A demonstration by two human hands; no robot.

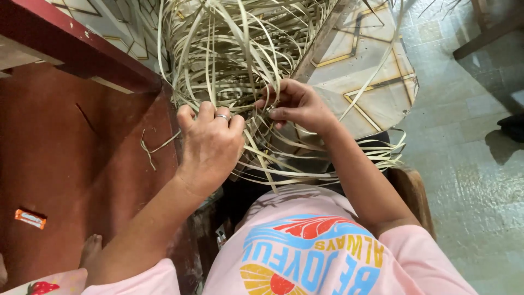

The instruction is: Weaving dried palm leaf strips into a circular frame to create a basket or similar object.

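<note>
Mid-weave: left hand [210, 143] was clenched on strips of the half-woven basket [245, 60] at the person's lap, right hand [297, 104] pinched one strip [261, 139]. Next tuck probably needs steady tension

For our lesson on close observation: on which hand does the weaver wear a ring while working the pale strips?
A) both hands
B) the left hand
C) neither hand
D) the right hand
B: a silver ring sits on a finger of the left hand, which grips the pale woven strips; the right hand shows no ring.
</note>
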